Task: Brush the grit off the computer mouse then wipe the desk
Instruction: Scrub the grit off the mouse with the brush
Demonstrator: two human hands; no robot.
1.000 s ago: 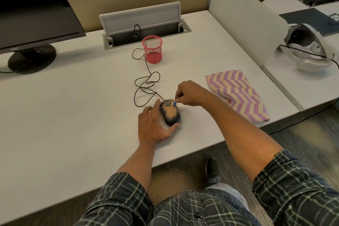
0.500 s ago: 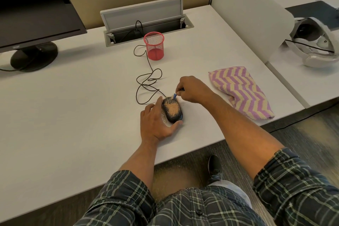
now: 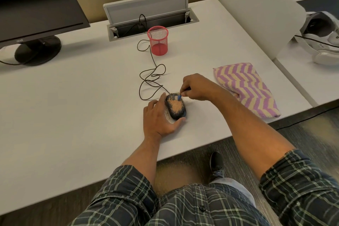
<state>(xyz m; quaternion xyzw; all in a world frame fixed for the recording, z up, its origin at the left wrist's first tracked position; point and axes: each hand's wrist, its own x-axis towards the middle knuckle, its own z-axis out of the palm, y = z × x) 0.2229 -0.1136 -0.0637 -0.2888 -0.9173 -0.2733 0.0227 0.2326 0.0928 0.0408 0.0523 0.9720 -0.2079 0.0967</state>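
Observation:
A black wired computer mouse (image 3: 175, 107) lies near the front edge of the white desk (image 3: 82, 101), its top covered in tan grit. My left hand (image 3: 159, 117) holds the mouse from its left side, thumb curled round its near end. My right hand (image 3: 195, 86) pinches a small blue brush (image 3: 179, 97), whose tip touches the far end of the mouse. Loose grit lies on the desk around the mouse. A folded cloth (image 3: 244, 87) with purple and yellow zigzag stripes lies to the right of my right hand.
The mouse cable (image 3: 149, 80) loops back past a red mesh pen cup (image 3: 158, 40) into an open cable hatch (image 3: 152, 14). A monitor (image 3: 34, 5) stands at the far left. A white divider (image 3: 256, 9) bounds the desk on the right, with a white headset (image 3: 322, 38) beyond it.
The brush tip has shifted slightly across the far end of the mouse and more grit lies on the desk beside it. My left hand has kept its hold.

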